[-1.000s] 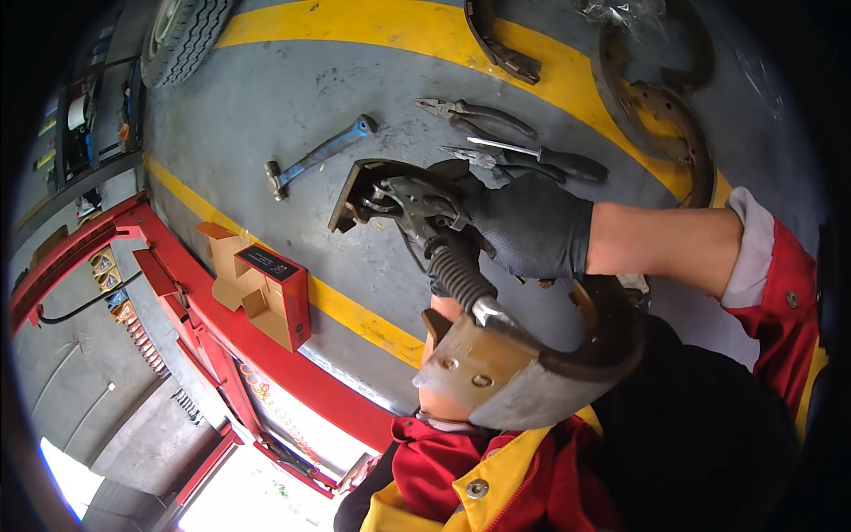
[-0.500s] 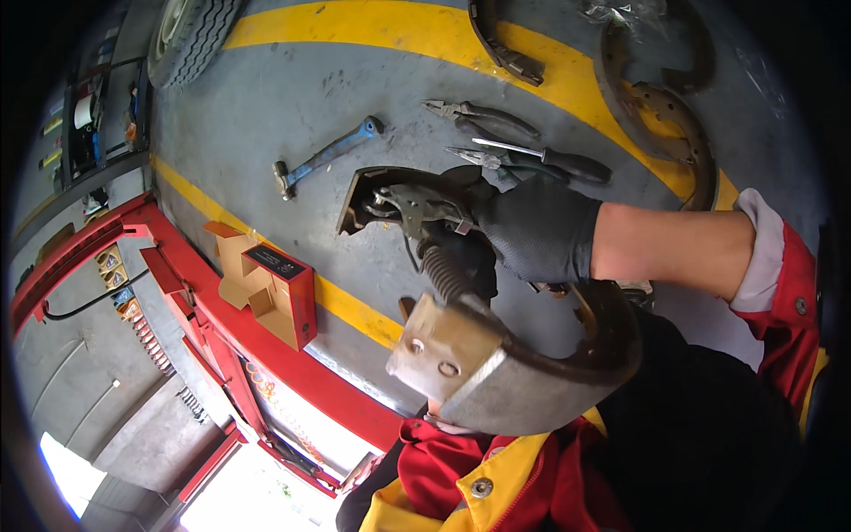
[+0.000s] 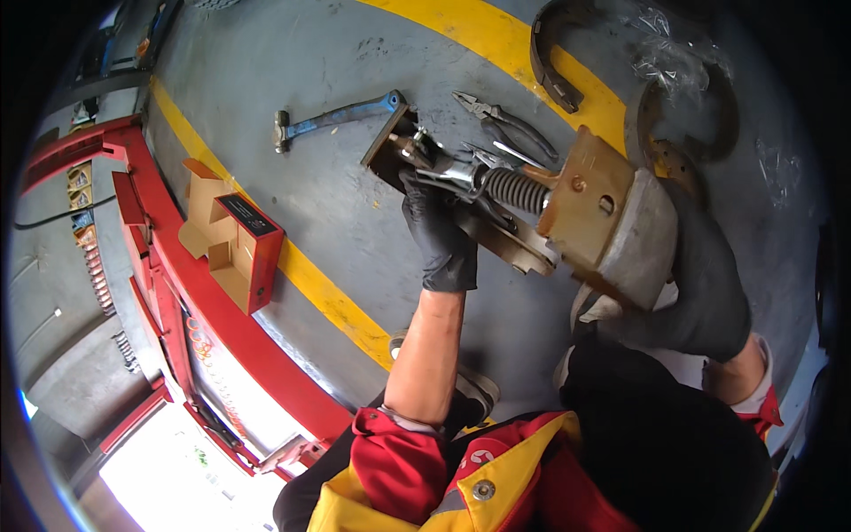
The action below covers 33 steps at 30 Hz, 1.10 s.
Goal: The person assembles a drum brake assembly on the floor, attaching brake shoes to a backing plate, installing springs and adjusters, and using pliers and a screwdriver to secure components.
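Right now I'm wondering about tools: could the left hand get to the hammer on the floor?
Probably yes. The left hand is gripping the brake shoe assembly, so it would have to let go first, but the floor between it and the hammer shows nothing in the way.

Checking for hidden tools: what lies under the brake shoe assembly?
Under the brake shoe assembly, pliers handles and grey floor show; the pliers' far ends are covered.
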Motion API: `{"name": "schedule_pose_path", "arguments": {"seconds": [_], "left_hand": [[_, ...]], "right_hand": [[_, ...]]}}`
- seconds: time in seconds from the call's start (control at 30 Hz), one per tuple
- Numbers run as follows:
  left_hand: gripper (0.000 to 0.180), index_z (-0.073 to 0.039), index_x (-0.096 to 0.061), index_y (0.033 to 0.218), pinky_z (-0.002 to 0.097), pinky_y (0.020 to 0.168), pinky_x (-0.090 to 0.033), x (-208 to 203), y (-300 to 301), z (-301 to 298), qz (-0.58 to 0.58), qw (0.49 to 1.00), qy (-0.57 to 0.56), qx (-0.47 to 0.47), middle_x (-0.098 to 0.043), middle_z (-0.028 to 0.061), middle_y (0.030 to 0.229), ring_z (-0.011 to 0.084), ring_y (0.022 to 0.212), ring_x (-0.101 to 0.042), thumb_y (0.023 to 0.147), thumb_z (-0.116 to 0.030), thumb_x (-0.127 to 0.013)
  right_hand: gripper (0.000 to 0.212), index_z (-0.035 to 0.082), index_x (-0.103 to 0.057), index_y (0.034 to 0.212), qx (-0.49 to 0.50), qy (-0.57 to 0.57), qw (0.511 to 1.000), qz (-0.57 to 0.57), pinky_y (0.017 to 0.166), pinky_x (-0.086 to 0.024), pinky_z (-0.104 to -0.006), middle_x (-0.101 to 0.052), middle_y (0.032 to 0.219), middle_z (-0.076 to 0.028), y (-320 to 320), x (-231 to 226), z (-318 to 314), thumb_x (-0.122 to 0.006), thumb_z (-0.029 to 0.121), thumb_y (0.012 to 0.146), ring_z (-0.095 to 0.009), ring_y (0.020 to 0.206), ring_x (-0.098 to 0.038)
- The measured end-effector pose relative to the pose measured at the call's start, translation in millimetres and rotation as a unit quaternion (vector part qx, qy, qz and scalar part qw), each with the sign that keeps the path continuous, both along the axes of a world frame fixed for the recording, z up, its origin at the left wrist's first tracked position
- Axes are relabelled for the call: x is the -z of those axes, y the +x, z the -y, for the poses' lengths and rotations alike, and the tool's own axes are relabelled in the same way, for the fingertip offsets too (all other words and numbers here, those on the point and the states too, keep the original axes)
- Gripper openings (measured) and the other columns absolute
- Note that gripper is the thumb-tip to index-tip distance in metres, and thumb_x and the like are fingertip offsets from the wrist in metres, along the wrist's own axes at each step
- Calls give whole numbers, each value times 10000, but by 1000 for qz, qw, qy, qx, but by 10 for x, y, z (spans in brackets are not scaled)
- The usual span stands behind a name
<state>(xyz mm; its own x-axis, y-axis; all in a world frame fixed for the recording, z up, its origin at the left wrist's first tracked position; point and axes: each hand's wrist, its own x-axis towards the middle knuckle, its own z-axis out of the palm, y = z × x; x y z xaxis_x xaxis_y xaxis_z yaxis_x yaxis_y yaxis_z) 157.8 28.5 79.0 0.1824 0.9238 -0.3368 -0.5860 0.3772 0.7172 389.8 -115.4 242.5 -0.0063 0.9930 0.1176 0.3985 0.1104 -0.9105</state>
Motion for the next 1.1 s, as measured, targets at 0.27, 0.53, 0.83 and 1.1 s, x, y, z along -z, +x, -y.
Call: {"name": "schedule_pose_path", "arguments": {"seconds": [0.27,0.53,0.83,1.1], "left_hand": [[517,-29,-532,1422,318,995,-512,-920,123,-268,-139,950,215,178,-616,83,1331,180,1159,-609,939,-169,-653],[573,-28,-546,1392,357,1059,-484,-810,105,-135,-280,898,339,14,-637,124,1316,203,1207,-604,835,60,-650],[633,20,-538,1393,396,1106,-474,-882,-24,-159,-308,862,402,-12,-636,180,1365,259,1266,-616,764,21,-610],[682,12,-523,1446,358,1117,-437,-935,-62,-228,-294,882,366,21,-649,136,1349,225,1252,-601,778,39,-658]], "right_hand": [[701,12,-631,1215,88,16,983,159,821,-550,-391,-703,1037,-138,-128,-18,85,-915,189,599,-309,905,-703],[496,82,-729,1018,-64,24,972,223,643,-510,-368,-665,749,-69,-256,-165,-87,-890,301,603,-256,669,-670],[327,86,-746,891,-89,124,946,286,496,-451,-340,-618,682,-25,-361,-35,-106,-813,341,697,-192,568,-606],[488,53,-745,976,-62,110,965,230,613,-526,-357,-669,747,-54,-304,-30,-84,-867,289,567,-240,672,-678]]}}
